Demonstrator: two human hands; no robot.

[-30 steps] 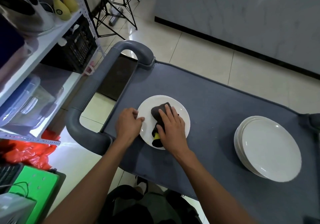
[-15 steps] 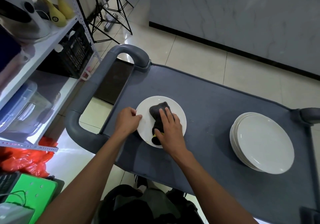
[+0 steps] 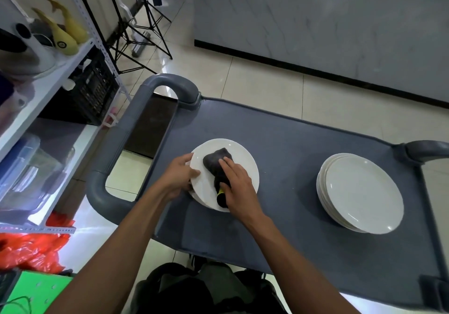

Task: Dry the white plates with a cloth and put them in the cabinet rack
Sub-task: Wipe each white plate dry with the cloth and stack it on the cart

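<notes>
Gripping the white plate (image 3: 243,165) by its left rim, the left hand (image 3: 178,176) has now tilted that edge up off the grey cart (image 3: 279,138). Right hand (image 3: 239,187) still presses the dark cloth (image 3: 216,165) flat, fingers straight, on the plate; the plate stack (image 3: 359,192) sits unmoved, well apart.

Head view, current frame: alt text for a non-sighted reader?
The right hand presses a dark cloth onto a white plate on a grey cart while the left hand grips the plate's left rim. A stack of white plates sits to the right.

Bare cart top (image 3: 286,158) lies open between the plate (image 3: 245,160) and the plate stack (image 3: 362,192).
</notes>
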